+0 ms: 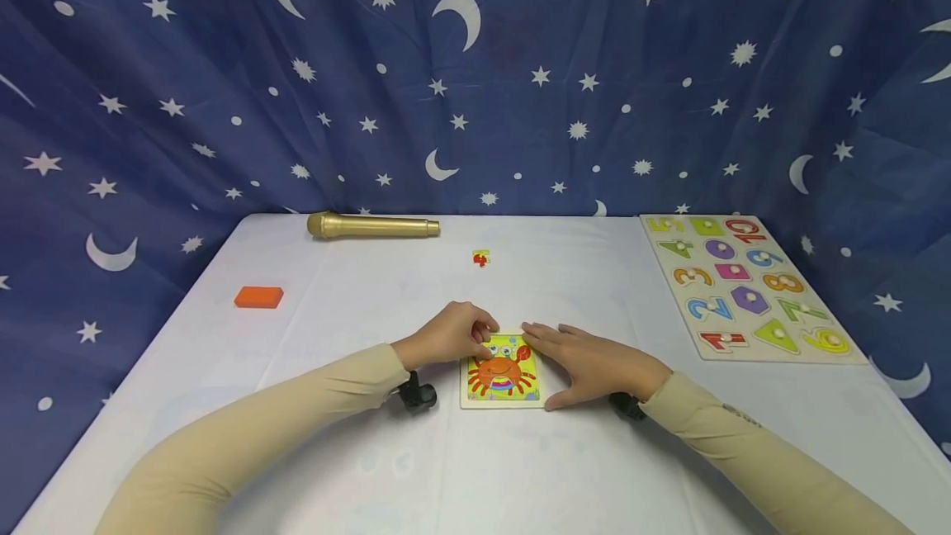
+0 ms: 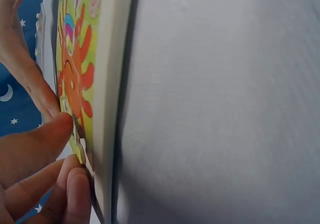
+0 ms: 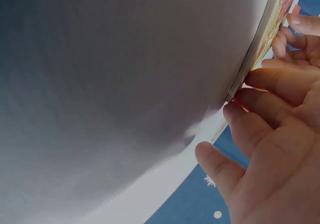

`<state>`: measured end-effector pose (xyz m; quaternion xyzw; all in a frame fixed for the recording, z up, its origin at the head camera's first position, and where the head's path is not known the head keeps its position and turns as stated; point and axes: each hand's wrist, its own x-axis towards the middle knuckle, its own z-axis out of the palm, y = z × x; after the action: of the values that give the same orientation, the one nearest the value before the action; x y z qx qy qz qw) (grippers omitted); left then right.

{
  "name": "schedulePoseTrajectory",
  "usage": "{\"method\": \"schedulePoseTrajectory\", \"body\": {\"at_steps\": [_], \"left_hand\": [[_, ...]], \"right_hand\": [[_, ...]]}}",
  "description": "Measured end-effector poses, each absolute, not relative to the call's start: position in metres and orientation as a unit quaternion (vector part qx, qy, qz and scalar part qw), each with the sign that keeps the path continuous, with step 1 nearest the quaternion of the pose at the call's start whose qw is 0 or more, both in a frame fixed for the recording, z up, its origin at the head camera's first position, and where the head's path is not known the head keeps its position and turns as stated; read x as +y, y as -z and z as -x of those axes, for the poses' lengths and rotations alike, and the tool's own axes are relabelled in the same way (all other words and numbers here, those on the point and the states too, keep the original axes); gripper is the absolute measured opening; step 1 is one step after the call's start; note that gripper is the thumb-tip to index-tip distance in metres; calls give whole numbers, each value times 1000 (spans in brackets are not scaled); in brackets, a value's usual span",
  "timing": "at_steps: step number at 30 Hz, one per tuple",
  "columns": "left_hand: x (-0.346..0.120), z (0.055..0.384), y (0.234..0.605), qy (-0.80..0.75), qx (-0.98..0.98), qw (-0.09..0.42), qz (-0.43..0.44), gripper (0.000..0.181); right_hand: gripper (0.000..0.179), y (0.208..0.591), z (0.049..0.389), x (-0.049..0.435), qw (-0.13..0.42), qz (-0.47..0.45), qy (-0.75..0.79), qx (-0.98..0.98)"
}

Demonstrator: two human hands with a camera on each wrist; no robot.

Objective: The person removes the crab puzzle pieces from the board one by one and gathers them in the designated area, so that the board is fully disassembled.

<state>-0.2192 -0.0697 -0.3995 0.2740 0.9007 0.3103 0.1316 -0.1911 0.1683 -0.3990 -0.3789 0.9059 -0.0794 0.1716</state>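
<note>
A small square crab puzzle [image 1: 499,373] lies on the table in a pale wooden frame [image 1: 505,405]. My left hand [image 1: 446,335] is at its upper left corner, and in the left wrist view thumb and fingers pinch a yellow puzzle piece [image 2: 80,151]. That piece stands slightly tilted at the puzzle's surface; how well it sits in its slot I cannot tell. My right hand [image 1: 602,363] rests along the frame's right side, its fingers mostly straight and touching the edge in the right wrist view. Farther back lies a loose red and yellow puzzle piece [image 1: 481,258].
A gold microphone [image 1: 374,226] lies at the back left, and an orange block [image 1: 258,297] is nearer on the left. On the right is a number and shape peg board [image 1: 750,300]. Behind the white table [image 1: 550,469] hangs a blue star-patterned cloth [image 1: 513,89].
</note>
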Motion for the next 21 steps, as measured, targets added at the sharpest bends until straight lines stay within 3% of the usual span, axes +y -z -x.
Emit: {"method": "schedulePoseTrajectory", "body": {"at_steps": [21], "left_hand": [[-70,224,407,-337,894,138,-260,25]], "right_hand": [[104,400,195,170,136,401,19,906]]}}
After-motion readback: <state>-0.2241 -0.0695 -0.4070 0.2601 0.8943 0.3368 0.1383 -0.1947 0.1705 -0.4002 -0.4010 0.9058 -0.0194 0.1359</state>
